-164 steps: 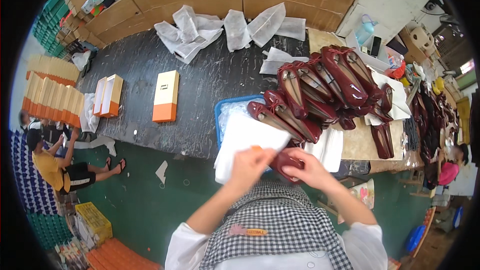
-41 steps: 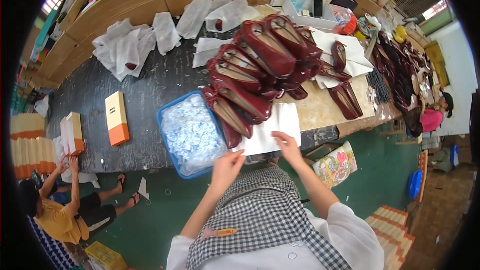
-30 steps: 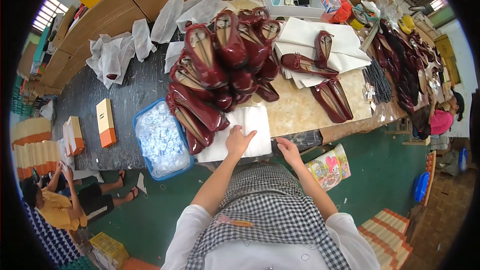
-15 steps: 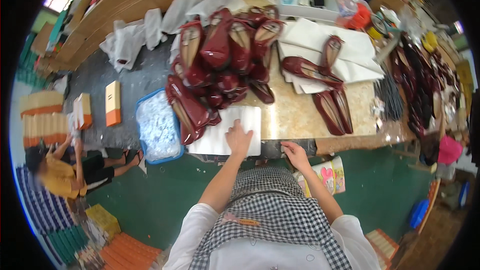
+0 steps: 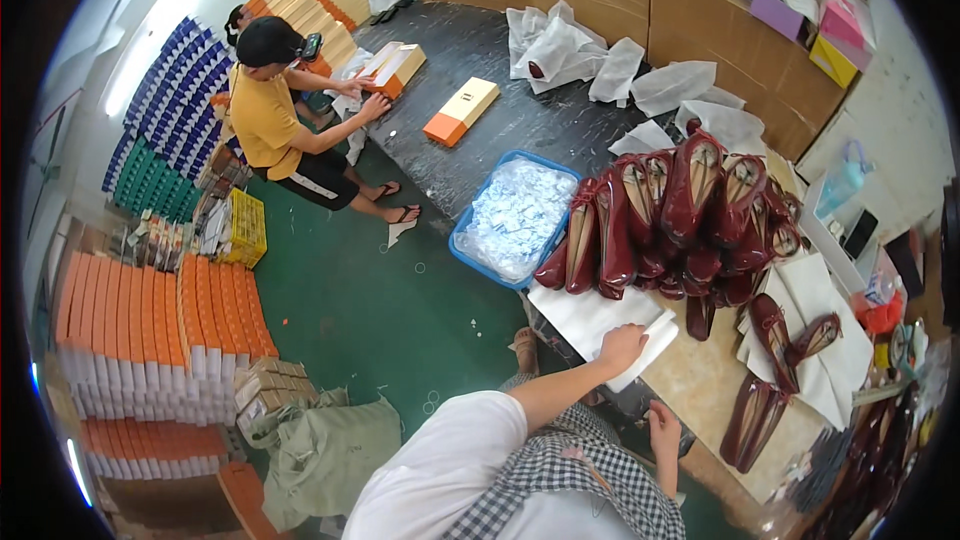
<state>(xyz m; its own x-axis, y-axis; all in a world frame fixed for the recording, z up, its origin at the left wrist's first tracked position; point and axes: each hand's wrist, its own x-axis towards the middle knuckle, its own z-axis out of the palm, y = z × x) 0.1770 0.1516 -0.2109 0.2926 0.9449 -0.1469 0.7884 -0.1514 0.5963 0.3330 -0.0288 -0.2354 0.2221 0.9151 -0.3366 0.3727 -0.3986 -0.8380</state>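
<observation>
Head view, left hand (image 5: 622, 346) on white sheets (image 5: 575, 318), right hand (image 5: 663, 428) apart, cannot tell either grip, one basket (image 5: 478, 265)

The left hand (image 5: 622, 348) hides part of the white sheets (image 5: 575, 316). Whether the curled right hand (image 5: 663, 430) holds anything cannot be told.

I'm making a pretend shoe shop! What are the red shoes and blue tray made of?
The red shoes look like glossy patent leather, perhaps imitation: they show bright highlights. The blue tray seems smooth plastic, judging by its even colour and rounded corners.
</observation>
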